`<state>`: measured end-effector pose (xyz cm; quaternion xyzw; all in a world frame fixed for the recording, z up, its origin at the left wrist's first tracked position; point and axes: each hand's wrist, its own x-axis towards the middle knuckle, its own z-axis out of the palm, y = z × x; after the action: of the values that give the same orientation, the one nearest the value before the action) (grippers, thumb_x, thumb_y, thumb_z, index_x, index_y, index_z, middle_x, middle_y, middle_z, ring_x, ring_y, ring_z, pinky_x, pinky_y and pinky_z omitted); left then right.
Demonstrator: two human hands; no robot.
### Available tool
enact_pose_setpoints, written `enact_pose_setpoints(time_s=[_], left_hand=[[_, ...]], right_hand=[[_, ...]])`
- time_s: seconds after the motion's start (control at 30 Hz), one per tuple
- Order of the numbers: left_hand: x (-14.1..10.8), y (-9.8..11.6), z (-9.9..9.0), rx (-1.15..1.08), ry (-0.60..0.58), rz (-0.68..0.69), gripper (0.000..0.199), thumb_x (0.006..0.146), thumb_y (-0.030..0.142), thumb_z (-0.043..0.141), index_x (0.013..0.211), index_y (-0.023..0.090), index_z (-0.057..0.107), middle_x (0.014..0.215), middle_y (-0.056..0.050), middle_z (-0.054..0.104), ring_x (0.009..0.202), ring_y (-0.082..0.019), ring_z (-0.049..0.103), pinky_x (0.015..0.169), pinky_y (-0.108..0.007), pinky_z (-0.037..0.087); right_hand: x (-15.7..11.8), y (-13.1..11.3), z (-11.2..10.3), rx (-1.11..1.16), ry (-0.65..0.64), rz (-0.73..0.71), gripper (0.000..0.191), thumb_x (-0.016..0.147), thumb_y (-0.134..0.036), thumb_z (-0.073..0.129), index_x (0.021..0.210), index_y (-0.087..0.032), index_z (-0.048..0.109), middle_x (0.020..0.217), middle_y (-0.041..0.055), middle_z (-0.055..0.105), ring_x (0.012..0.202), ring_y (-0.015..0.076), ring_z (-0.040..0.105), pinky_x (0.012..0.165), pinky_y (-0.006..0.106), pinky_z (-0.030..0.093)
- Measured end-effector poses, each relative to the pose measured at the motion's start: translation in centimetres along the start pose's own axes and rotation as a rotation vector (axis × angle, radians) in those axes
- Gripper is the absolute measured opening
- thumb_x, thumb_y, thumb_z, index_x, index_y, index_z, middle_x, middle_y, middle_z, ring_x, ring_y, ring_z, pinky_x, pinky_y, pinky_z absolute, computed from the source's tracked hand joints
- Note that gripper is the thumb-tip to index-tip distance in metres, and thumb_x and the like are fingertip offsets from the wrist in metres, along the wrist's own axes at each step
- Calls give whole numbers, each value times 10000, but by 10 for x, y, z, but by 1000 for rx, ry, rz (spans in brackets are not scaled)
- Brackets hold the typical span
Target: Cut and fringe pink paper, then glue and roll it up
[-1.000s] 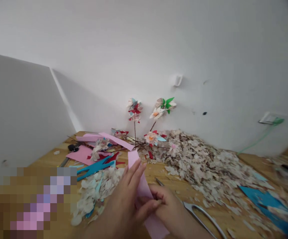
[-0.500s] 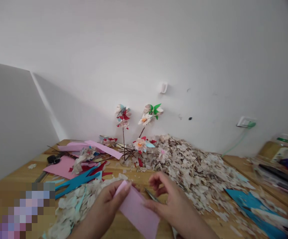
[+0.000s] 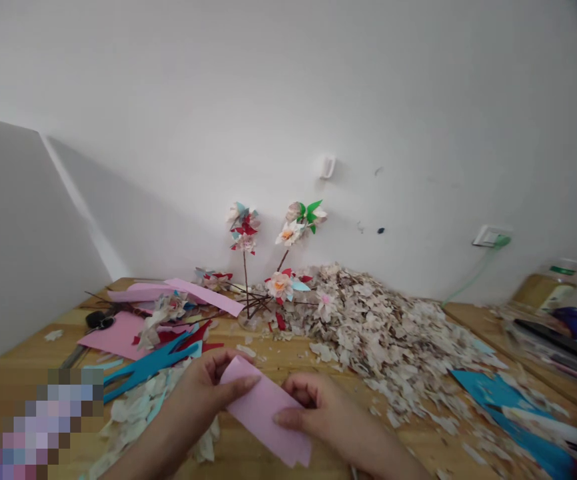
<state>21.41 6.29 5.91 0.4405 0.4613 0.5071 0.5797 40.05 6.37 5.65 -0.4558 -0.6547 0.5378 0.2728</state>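
Note:
A folded strip of pink paper [image 3: 263,415] slants between my two hands above the wooden table. My left hand [image 3: 218,387] pinches its upper left end, thumb on top and fingers behind. Lower down, the thumb of my right hand [image 3: 311,408] presses on the paper's right edge, with the fingers curled behind it. At the lower end the layers lie slightly out of line. A small metal tip [image 3: 353,472], mostly hidden under my right forearm, shows at the bottom edge.
Handmade flowers on brown stems [image 3: 245,280] stand near the wall. A large heap of pale petals [image 3: 383,327] covers the right side. Blue cut paper [image 3: 153,360], pink sheets [image 3: 113,337] and red scraps lie left. A bottle [image 3: 543,290] and blue paper [image 3: 513,407] are far right.
My right hand's fingers have closed in on the pink paper, which has shifted left and turned flatter. The scissors-like metal tool beside it is now almost entirely hidden. The view has moved slightly.

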Motion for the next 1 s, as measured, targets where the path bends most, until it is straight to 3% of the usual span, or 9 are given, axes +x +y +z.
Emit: enact_pose_setpoints(time_s=[0.13, 0.23, 0.37, 0.47, 0.6, 0.73, 0.9, 1.0], left_hand=[[3, 5, -6, 22, 71, 2, 368, 448, 302, 811, 694, 162, 575, 545, 32, 641, 475, -106, 541, 455, -194, 385], [2, 10, -7, 19, 60, -6, 413, 442, 302, 812, 744, 170, 565, 575, 24, 659, 495, -121, 563, 478, -211, 407], [-4, 16, -4, 45, -13, -97, 462, 488, 347, 779, 869, 167, 591, 678, -9, 689, 574, -158, 610, 514, -247, 458], [-5, 16, -4, 124, -16, -111, 431, 494, 319, 770, 846, 156, 583, 610, 19, 654, 540, -141, 592, 490, -233, 461], [-1, 12, -7, 214, 29, -28, 450, 479, 262, 768, 854, 145, 548, 521, 50, 608, 459, -116, 547, 431, -213, 435], [-1, 11, -8, 287, 28, 19, 490, 483, 254, 768, 899, 144, 534, 466, 64, 577, 415, -113, 521, 395, -202, 405], [-7, 18, -3, 212, -13, -84, 436, 583, 405, 699, 920, 162, 566, 634, 10, 638, 553, -156, 607, 469, -248, 488], [-8, 19, -2, 197, -10, -103, 459, 539, 354, 741, 915, 164, 558, 618, 23, 632, 559, -157, 614, 484, -250, 501]], right_hand=[[1, 1, 1, 37, 52, 37, 222, 532, -271, 701, 590, -166, 515, 525, -57, 496, 480, 95, 464, 456, 192, 335], [0, 0, 2, 31, 97, 72, 227, 521, -275, 705, 552, -168, 507, 475, -53, 502, 432, 104, 487, 433, 206, 373], [-1, -3, 0, 136, -19, 112, 235, 550, -319, 686, 570, -161, 513, 491, -42, 533, 440, 105, 516, 457, 222, 419], [-1, -3, 0, 180, -114, 133, 278, 514, -332, 718, 616, -152, 532, 545, -25, 582, 483, 112, 550, 499, 235, 449], [1, 2, 7, 184, -80, 146, 315, 469, -300, 749, 613, -158, 507, 503, -46, 568, 441, 97, 530, 443, 207, 422], [2, 8, 13, 190, -92, 188, 352, 466, -377, 745, 584, -154, 500, 472, -39, 554, 413, 103, 525, 422, 227, 435], [3, 8, 12, 254, -157, 204, 455, 403, -464, 765, 592, -145, 502, 487, -40, 562, 441, 106, 547, 440, 229, 453], [3, 8, 12, 284, -171, 208, 491, 384, -483, 772, 599, -138, 497, 494, -34, 570, 452, 106, 557, 433, 213, 446]])
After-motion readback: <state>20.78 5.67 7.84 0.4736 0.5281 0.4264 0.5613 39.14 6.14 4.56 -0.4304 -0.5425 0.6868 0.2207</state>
